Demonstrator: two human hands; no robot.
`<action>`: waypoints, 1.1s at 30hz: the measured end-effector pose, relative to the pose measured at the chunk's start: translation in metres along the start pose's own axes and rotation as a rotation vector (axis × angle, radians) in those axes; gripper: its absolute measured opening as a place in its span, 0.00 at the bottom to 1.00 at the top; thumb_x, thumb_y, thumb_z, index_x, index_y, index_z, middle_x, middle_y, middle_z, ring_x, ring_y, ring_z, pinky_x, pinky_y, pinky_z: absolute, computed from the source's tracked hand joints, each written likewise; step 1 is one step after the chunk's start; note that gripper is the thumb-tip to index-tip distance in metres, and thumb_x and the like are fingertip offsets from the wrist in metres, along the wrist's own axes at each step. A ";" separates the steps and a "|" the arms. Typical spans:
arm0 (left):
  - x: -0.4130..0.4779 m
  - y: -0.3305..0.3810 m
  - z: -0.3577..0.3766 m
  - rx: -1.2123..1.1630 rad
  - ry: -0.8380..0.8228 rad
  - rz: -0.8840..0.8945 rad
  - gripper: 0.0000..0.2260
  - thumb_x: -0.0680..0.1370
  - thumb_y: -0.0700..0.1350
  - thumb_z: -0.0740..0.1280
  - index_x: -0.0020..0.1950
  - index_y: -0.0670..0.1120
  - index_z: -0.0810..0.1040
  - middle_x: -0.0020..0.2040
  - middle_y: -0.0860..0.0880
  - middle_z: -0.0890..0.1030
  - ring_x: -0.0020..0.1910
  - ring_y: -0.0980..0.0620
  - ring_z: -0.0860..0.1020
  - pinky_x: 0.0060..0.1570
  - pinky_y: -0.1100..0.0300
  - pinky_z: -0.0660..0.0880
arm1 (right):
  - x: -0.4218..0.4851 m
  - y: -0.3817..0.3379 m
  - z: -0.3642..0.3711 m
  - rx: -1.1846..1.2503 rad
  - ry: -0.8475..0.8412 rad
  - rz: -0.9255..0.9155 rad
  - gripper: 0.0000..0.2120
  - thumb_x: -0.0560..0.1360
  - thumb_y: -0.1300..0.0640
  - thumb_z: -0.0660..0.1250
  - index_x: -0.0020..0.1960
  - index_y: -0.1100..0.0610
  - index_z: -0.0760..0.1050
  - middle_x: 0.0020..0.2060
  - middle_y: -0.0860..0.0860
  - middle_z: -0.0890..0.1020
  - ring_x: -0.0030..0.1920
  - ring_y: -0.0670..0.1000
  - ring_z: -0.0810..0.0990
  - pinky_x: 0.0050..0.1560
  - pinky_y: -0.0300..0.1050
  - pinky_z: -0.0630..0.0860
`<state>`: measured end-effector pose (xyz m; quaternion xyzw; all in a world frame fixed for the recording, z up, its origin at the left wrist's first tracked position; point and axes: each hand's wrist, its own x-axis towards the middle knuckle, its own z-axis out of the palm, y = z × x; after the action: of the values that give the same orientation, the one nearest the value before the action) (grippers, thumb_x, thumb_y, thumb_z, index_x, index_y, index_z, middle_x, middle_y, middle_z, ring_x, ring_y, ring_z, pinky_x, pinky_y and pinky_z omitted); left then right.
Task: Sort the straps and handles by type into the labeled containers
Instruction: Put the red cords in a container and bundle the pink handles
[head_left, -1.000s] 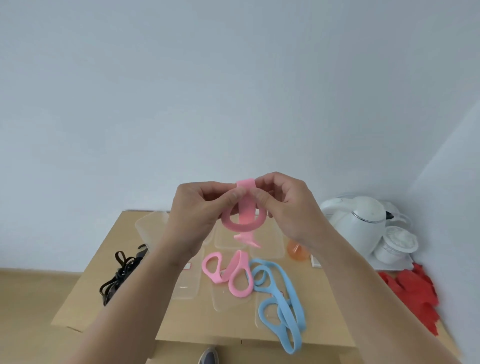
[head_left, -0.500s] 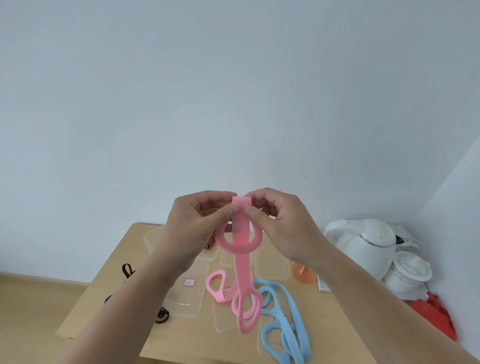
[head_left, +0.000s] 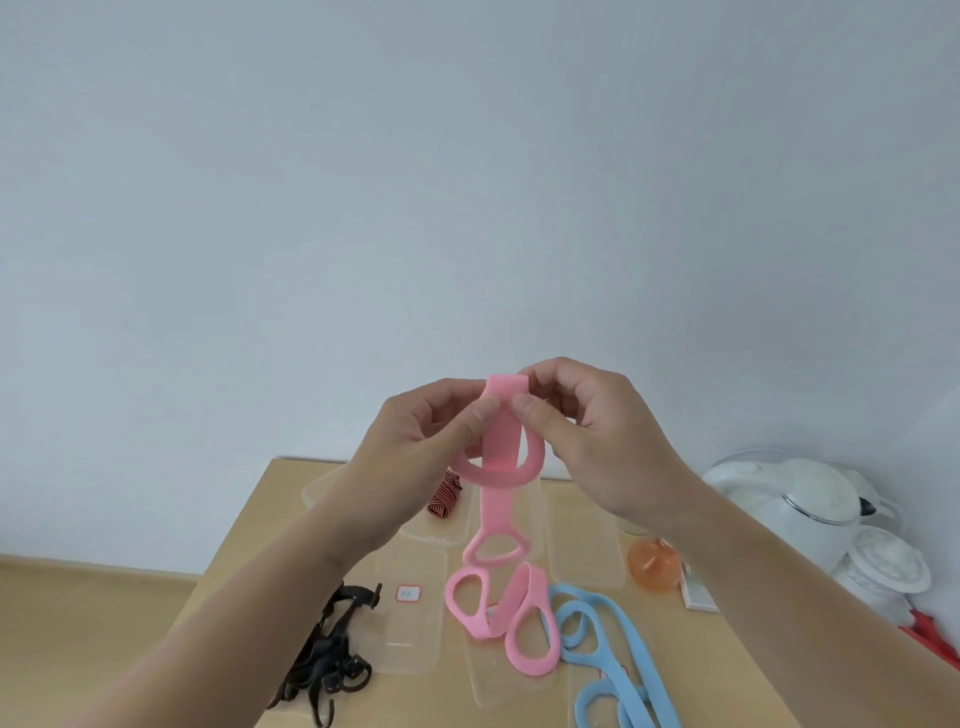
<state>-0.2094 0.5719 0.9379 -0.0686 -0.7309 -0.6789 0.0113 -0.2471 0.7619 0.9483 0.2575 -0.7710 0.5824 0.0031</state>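
A pink silicone handle (head_left: 501, 457) hangs in the air above the table, pinched at its folded top by both hands. My left hand (head_left: 423, 441) grips it from the left and my right hand (head_left: 592, 441) from the right. One ring loops behind the band; the other ring dangles below. A second pink handle (head_left: 514, 618) lies on the wooden table (head_left: 249, 551), with blue handles (head_left: 618, 654) to its right. Black straps (head_left: 332, 660) lie at the left. A red striped strap (head_left: 444, 496) sits in a clear container (head_left: 415, 623) area at the back.
Several clear plastic containers and lids stand on the table, one with a red-edged label (head_left: 409, 593). An orange cup (head_left: 654, 564) stands at the right. A white kettle (head_left: 800, 509) and white lids are beyond the table's right edge, with something red (head_left: 935, 639) below.
The pink handle has unfolded: its lower ring dropped from a bunched loop to hang full length. The view tilted, so my hands and the table sit lower in the frame.
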 end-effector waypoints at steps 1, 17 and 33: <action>0.004 -0.004 -0.008 0.026 -0.067 -0.021 0.13 0.82 0.52 0.67 0.60 0.46 0.84 0.54 0.44 0.86 0.57 0.41 0.83 0.63 0.41 0.77 | 0.006 -0.001 0.002 -0.012 0.013 -0.002 0.05 0.81 0.60 0.67 0.51 0.52 0.81 0.39 0.44 0.84 0.42 0.54 0.80 0.43 0.42 0.78; 0.032 -0.058 -0.050 -0.006 -0.294 -0.075 0.05 0.80 0.38 0.70 0.55 0.39 0.84 0.47 0.43 0.87 0.47 0.52 0.86 0.44 0.67 0.77 | 0.043 -0.002 0.032 -0.225 0.102 0.083 0.08 0.81 0.60 0.67 0.51 0.47 0.80 0.42 0.42 0.84 0.45 0.44 0.80 0.48 0.39 0.76; 0.042 -0.070 -0.037 -0.107 -0.261 -0.236 0.10 0.78 0.45 0.72 0.52 0.39 0.85 0.48 0.41 0.87 0.49 0.42 0.86 0.46 0.54 0.82 | 0.049 0.005 0.025 -0.356 0.100 0.098 0.06 0.81 0.58 0.66 0.53 0.50 0.81 0.42 0.41 0.83 0.45 0.43 0.80 0.46 0.36 0.75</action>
<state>-0.2615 0.5341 0.8756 -0.0701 -0.6921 -0.6987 -0.1670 -0.2847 0.7206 0.9504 0.1861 -0.8724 0.4482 0.0585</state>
